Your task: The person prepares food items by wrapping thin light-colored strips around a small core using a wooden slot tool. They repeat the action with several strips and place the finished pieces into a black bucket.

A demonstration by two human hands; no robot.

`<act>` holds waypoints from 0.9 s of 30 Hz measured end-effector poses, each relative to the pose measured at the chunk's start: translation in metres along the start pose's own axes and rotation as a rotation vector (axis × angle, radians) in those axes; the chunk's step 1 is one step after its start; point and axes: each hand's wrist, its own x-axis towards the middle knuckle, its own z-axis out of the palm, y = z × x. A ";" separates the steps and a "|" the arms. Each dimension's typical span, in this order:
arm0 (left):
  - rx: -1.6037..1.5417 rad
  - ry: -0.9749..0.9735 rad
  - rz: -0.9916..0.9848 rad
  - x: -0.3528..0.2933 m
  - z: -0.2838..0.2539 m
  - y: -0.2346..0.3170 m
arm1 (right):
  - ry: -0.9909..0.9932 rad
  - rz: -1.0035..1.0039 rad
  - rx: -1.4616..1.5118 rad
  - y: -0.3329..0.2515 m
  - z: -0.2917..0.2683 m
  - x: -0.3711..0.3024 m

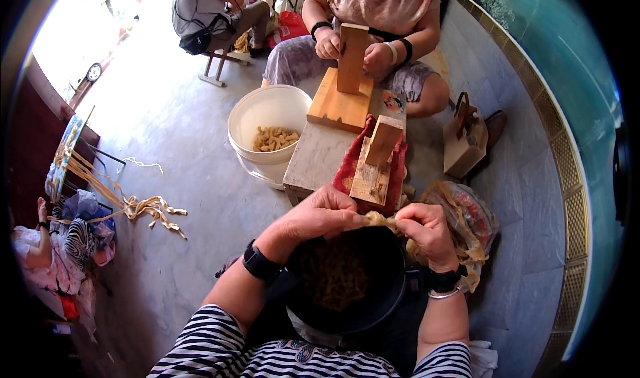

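A short, knotted tan strip (380, 221) of a material I cannot make out is stretched between my two hands, above the front of a bench. Its left end is pinched by my left hand (319, 215), and the other end by my right hand (427, 230). Below them, a black bucket (395, 290) at my lap holds many small brownish pieces (333, 271), dim in shadow. Just beyond my hands, a small wooden stand (385, 141) with an upright block rests on a red cloth (348, 168). Beside my right hand lies a clear plastic bag (467, 211) with tan strips around it.
The low bench (313, 158) also bears a larger wooden stand (323, 105), at which a person opposite works. A white bucket (267, 159) with tan pieces stands left of it. Long strips (150, 208) trail from a table at left. A boxy bag (465, 148) stands right.
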 end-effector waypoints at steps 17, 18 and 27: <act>0.989 0.514 0.226 0.050 -0.008 -0.020 | 0.392 -0.238 -0.605 0.017 0.009 0.049; 0.996 0.575 0.255 0.054 -0.009 -0.023 | 0.436 -0.264 -0.597 0.023 0.011 0.054; 1.235 0.594 -0.054 0.059 -0.011 -0.040 | 0.422 -0.151 -1.075 0.047 0.010 0.062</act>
